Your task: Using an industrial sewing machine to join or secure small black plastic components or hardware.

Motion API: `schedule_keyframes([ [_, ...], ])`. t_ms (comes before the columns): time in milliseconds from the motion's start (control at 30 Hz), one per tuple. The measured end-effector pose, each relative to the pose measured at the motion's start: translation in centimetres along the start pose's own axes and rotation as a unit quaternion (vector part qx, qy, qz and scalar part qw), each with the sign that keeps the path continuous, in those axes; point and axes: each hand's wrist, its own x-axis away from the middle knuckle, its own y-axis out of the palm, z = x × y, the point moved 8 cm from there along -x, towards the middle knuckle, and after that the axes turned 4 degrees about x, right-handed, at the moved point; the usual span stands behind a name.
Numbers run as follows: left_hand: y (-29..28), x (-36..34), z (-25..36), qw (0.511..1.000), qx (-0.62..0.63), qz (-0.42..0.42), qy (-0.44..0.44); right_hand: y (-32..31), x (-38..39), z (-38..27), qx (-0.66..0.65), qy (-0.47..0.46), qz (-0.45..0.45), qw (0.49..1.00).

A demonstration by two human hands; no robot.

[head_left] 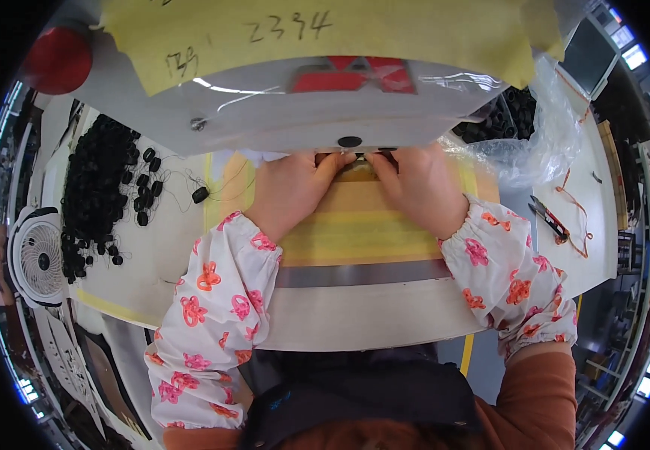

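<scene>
Under the edge of a white machine head (280, 120), my left hand (291, 184) and my right hand (419, 184) meet, thumbs almost touching. Their closed fingers pinch a small black piece (360, 157) between them; most of it is hidden by the fingers and the machine, so its kind is unclear. Both wrists lie over a work surface covered with yellow tape (362, 232). To the left of my left hand, a small black loop-like piece (200, 195) trails thin dark threads. White sleeve covers with pink and orange flowers wrap both forearms.
A large heap of black loop-like pieces (96, 180) lies at left, beside a white fan (38, 256). At back right, a clear plastic bag (554, 139) holds more black pieces (509, 116). Thread snips (550, 218) on an orange cord (576, 241) lie on the right.
</scene>
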Motion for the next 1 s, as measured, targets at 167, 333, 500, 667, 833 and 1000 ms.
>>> schedule_keyframes([
  [167, -0.3, 0.0, 0.9, 1.000, -0.005, 0.004, 0.019, 0.1, -0.1, 0.1, 0.011, -0.005, -0.011, 1.000],
  [333, 0.1, -0.4, 1.0, 0.999, 0.011, 0.004, 0.036, -0.3, -0.3, 0.0, 0.011, -0.021, 0.002, 1.000],
  [500, -0.6, -0.3, 1.0, 1.000, 0.012, 0.018, 0.018, -0.3, -0.4, 0.2, 0.006, -0.011, 0.010, 1.000],
  [667, -0.2, -0.3, 0.7, 1.000, -0.029, -0.004, -0.001, 0.2, -0.4, 0.3, 0.024, 0.018, -0.016, 0.999],
  [833, -0.5, 0.4, 0.2, 1.000, -0.010, 0.006, -0.021, 0.6, -0.2, -0.1, -0.002, 0.018, -0.006, 1.000],
  [1000, 0.1, 0.3, 0.1, 0.999, 0.046, -0.001, -0.023, 0.7, -0.1, 0.8, -0.037, 0.027, -0.007, 0.999],
])
